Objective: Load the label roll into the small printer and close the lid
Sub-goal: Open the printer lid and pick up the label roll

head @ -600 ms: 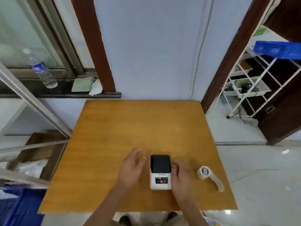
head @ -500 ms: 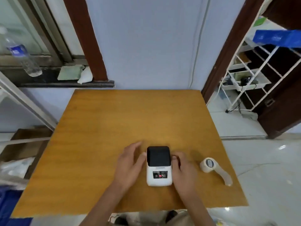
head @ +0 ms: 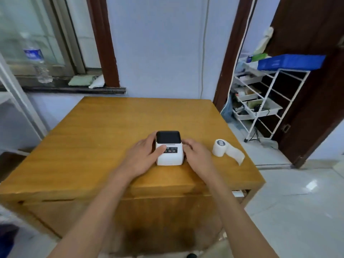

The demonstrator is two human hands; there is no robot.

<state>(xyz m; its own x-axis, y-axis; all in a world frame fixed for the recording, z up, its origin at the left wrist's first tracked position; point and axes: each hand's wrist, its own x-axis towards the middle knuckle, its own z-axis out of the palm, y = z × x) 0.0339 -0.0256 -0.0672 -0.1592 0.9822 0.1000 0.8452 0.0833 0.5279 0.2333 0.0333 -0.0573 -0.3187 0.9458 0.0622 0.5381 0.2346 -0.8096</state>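
A small white printer with a black closed lid stands near the front middle of the wooden table. My left hand wraps its left side, thumb lying across the front panel. My right hand presses against its right side. Both hands hold the printer between them. A white label roll lies on the table to the right of my right hand, apart from it, with a loose strip of labels trailing toward the table's right edge.
A white wire shelf rack with a blue box on top stands right of the table by a dark door. A water bottle and cloths sit on the window sill at the back left. The wall runs behind the table.
My left hand closed onto the printer's left side and its thumb came over the front. The camera view shifted back and up. The label roll stayed put.
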